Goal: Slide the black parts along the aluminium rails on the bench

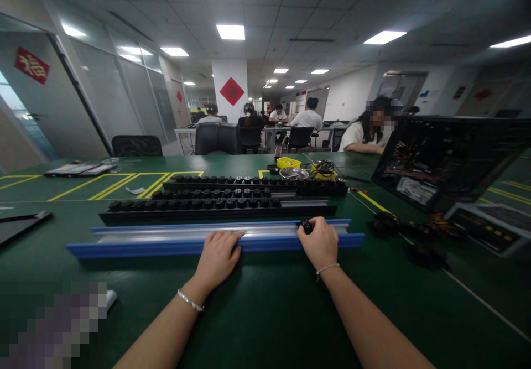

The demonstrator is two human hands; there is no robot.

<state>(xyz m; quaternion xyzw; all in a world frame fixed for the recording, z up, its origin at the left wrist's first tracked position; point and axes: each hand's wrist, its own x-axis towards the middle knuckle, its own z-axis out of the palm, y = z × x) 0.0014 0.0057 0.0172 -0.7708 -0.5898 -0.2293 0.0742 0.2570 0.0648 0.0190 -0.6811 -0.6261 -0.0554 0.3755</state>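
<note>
A long blue rail (141, 247) with a silvery inner channel lies crosswise on the green table in front of me. My left hand (218, 257) grips its near wall around the middle, fingers over the top and thumb on the near side. Toward the rail's right end, my right hand (320, 243) pinches a small black roller-like piece (306, 225) at the channel; whether it sits in the channel is hidden by my fingers. Just beyond, black rails (307, 211) carry rows of black rollers (218, 203).
At the right stand an open computer case (440, 159), a power supply box (493, 228) and dark cables (423, 230). Behind the rails are a metal bowl (293, 173) and a yellow tray (289, 162). A person (365, 131) sits across the table. Flat panels (78, 169) lie far left.
</note>
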